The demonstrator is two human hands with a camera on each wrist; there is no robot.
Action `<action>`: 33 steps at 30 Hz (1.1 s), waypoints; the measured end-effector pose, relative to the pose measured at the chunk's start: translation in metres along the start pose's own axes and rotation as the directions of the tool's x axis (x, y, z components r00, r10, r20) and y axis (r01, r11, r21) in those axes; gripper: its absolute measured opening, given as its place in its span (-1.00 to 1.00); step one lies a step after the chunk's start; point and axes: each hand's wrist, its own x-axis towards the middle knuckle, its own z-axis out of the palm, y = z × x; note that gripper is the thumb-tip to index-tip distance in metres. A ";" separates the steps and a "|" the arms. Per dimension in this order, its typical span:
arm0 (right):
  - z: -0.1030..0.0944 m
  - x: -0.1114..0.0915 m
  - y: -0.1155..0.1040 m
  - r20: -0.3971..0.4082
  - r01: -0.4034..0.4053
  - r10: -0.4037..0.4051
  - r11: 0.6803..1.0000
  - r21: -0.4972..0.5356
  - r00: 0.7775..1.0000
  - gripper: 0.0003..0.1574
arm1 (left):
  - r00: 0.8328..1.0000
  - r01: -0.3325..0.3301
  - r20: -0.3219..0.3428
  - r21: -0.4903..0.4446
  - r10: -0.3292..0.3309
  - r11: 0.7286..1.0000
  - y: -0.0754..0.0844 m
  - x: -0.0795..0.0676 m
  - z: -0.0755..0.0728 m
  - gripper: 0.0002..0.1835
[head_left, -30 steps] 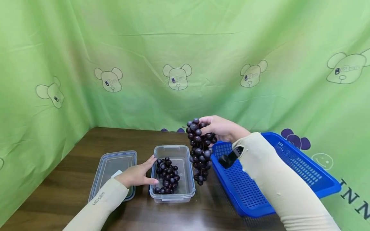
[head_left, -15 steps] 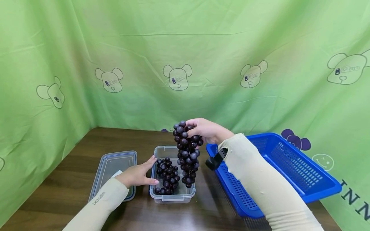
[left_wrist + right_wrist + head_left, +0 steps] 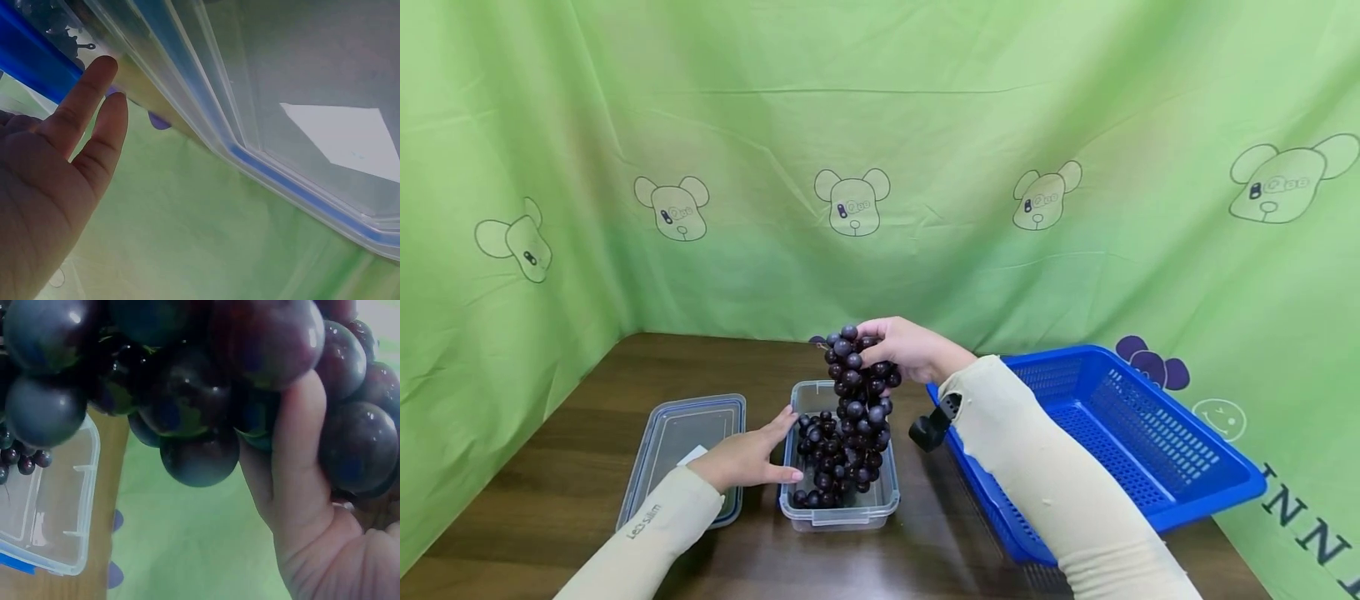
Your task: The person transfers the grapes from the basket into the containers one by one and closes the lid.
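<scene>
Above the clear tub [image 3: 842, 518], a bunch of dark grapes [image 3: 859, 408] hangs upright from the right hand [image 3: 906, 346], whose thumb and fingers are curled in and pinch it near its top. Its lower end overlaps the tub's opening in the head view; whether it touches the other bunch [image 3: 816, 450], which lies toward the tub's left side, I cannot tell. At the tub's left rim, the left hand [image 3: 748, 458] has its fingers stretched out and its thumb held well apart, grasping nothing; how firmly it presses there does not show. Left of the tub and apart from it lies the lid [image 3: 696, 425], and right of the tub sits the blue basket [image 3: 1165, 442]. The step in hand looks like putting the second bunch into the tub. The next move seems to call for lowering it beside the first, toward the tub's roomier right side, before the grip loosens, with the left hand steadying the rim.
</scene>
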 end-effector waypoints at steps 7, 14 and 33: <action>0.002 0.005 0.013 0.005 -0.031 0.031 0.999 0.022 1.000 -0.50 | 1.000 0.003 0.006 -0.004 -0.003 1.000 0.001 0.000 0.001 -0.02; 0.004 0.006 0.022 0.015 -0.020 0.020 0.998 0.056 1.000 -0.55 | 1.000 0.001 0.018 -0.031 0.000 1.000 0.001 -0.001 0.001 -0.02; 0.015 0.010 0.048 0.035 -0.056 0.055 0.998 0.041 0.998 -0.53 | 1.000 -0.004 0.022 -0.038 0.004 0.999 0.002 -0.002 -0.002 -0.01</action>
